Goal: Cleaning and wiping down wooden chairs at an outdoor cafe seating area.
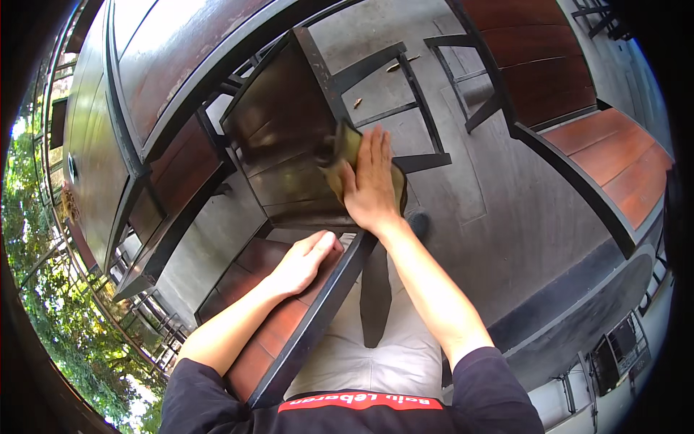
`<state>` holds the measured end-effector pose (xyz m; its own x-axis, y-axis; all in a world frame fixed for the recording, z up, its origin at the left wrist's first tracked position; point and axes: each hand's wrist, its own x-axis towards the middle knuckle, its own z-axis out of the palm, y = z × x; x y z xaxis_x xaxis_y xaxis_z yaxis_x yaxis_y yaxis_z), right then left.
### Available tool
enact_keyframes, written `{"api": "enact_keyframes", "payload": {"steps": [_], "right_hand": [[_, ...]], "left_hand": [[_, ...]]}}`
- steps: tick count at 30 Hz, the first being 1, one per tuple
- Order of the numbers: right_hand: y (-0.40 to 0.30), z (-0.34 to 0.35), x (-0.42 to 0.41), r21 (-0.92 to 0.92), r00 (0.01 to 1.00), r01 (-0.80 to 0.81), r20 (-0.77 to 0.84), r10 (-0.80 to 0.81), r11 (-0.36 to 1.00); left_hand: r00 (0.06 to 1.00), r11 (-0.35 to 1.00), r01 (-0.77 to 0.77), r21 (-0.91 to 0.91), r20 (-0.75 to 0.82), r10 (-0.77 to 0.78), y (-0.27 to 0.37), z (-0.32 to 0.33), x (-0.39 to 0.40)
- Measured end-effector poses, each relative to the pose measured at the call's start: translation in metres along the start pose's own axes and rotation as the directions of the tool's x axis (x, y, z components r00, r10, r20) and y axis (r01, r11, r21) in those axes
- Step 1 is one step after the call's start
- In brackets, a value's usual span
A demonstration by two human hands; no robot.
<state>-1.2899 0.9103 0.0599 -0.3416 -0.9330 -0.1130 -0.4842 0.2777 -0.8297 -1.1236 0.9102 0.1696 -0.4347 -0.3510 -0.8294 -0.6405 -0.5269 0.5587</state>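
My right hand [371, 182] lies flat over an olive-yellow cloth [351, 146], its fingers stretched out together. Cloth and hand are beside the edge of a dark wooden chair [293, 179] with a black frame; both look slightly blurred. My left hand [306, 263] rests on the red-brown slatted panel [274, 325] of black-framed furniture nearer my body. Its fingertips curl out of sight near the black rail [320, 320], so its grip is unclear. A dark tapered piece [375, 304] stands out over my light trousers.
A large glossy wooden table [179, 59] fills the upper left. Another red-brown chair [607, 157] is at the right. Dry leaves [404, 63] lie on the grey floor [461, 190]. A curved railing [76, 255] with greenery beyond it runs along the left.
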Motion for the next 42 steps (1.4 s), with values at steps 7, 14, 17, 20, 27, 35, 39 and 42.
{"api": "enact_keyframes", "payload": {"steps": [7, 14, 17, 20, 27, 35, 39, 42], "right_hand": [[0.024, 0.04, 0.191, -0.172, 0.947, 0.275, -0.123, -0.297, 0.946], [-0.013, 0.038, 0.145, 0.109, 0.966, 0.243, -0.12, -0.23, 0.964], [0.005, 0.022, 0.09, 0.374, 0.98, 0.176, 0.017, -0.196, 0.911], [0.049, 0.026, 0.126, 0.293, 0.971, 0.241, -0.068, -0.231, 0.925], [0.079, 0.034, 0.173, -0.139, 0.983, -0.147, -0.131, 0.129, 0.979], [0.218, 0.049, 0.252, -0.045, 0.951, 0.181, -0.246, -0.187, 0.982], [0.28, 0.046, 0.26, 0.095, 0.976, 0.008, -0.217, 0.013, 0.995], [0.301, 0.008, 0.213, -0.073, 0.937, -0.347, -0.077, 0.342, 0.935]], "left_hand": [[0.993, 0.983, -0.065, 0.171, 0.105, 0.047, 0.018, 0.008, 0.008], [0.992, 0.948, -0.094, 0.303, 0.111, 0.063, 0.01, -0.008, 0.003], [0.99, 0.936, -0.067, 0.346, 0.14, 0.019, 0.006, -0.013, 0.002], [0.979, 0.929, -0.144, 0.342, 0.184, 0.084, 0.01, -0.01, 0.0], [0.986, 0.924, -0.124, 0.362, 0.151, 0.073, 0.008, -0.014, -0.004], [0.978, 0.928, -0.129, 0.35, 0.2, 0.061, 0.01, -0.013, 0.001], [0.976, 0.928, -0.13, 0.35, 0.212, 0.057, 0.004, -0.017, 0.001], [0.977, 0.934, -0.161, 0.319, 0.186, 0.105, 0.001, -0.012, 0.0]]}}
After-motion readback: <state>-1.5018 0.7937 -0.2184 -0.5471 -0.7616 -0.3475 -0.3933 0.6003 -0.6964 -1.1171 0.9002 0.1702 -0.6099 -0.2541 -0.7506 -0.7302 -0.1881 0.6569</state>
